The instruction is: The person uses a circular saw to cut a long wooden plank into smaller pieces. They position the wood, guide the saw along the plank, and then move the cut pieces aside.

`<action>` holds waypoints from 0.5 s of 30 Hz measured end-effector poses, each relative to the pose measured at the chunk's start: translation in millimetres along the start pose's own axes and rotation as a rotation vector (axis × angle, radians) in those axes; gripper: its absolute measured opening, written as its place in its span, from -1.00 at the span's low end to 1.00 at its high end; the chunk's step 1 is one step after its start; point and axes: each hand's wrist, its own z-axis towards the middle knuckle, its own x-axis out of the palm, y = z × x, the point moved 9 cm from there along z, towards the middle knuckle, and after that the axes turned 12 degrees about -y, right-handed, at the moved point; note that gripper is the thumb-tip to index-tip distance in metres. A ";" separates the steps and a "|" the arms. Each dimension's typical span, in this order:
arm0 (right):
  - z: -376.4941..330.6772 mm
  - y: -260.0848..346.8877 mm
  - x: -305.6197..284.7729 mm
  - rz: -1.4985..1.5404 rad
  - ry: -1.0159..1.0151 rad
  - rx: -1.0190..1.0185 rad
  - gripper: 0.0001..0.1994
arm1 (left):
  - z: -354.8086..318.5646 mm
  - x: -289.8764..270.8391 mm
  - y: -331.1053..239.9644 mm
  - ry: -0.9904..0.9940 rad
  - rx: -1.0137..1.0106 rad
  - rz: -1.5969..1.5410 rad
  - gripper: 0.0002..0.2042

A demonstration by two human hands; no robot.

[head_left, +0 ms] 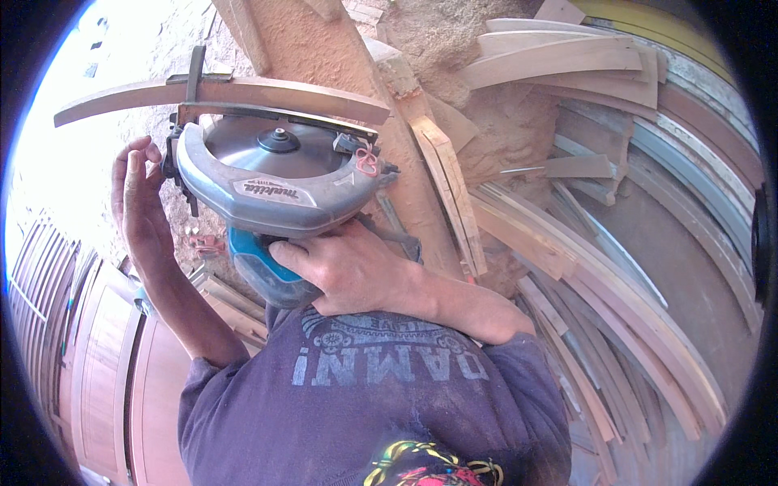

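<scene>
My right hand (352,263) is closed round the teal-and-dark handle of a circular saw (284,198). The saw is turned so that its round steel blade (243,146) faces up, with a silver guard curving round the near side. Along the far side of its base runs a long wooden strip (324,101), with a dark metal bar (195,74) standing across it. Left of the saw, my left hand (139,194) is raised with its fingers loosely bent and apart. Its fingertips are close to the base's left end, and nothing shows in its grasp.
Beyond the saw lies a dusty wooden plank (316,49). To its right is a narrow light timber piece (446,190). Stacked boards (600,275) and offcuts (567,61) fill the right side. Panels (105,356) and slats stand at the lower left. Sawdust covers the ground.
</scene>
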 end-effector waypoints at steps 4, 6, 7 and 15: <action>-4.4 5.6 0.3 -0.011 -0.007 -0.022 -0.42 | -8.4 -5.3 0.6 -0.036 -0.026 -0.001 -0.64; -10.6 5.1 5.3 0.003 0.034 0.012 -0.31 | -13.2 -5.0 1.0 -0.048 -0.048 -0.015 -0.65; -13.5 5.6 7.0 -0.004 0.036 0.018 -0.31 | -15.4 -6.0 2.0 -0.052 -0.058 -0.022 -0.65; -49.5 5.6 -25.1 -0.050 -0.001 -0.011 -0.39 | -50.3 20.8 9.3 -0.074 -0.075 0.077 -0.61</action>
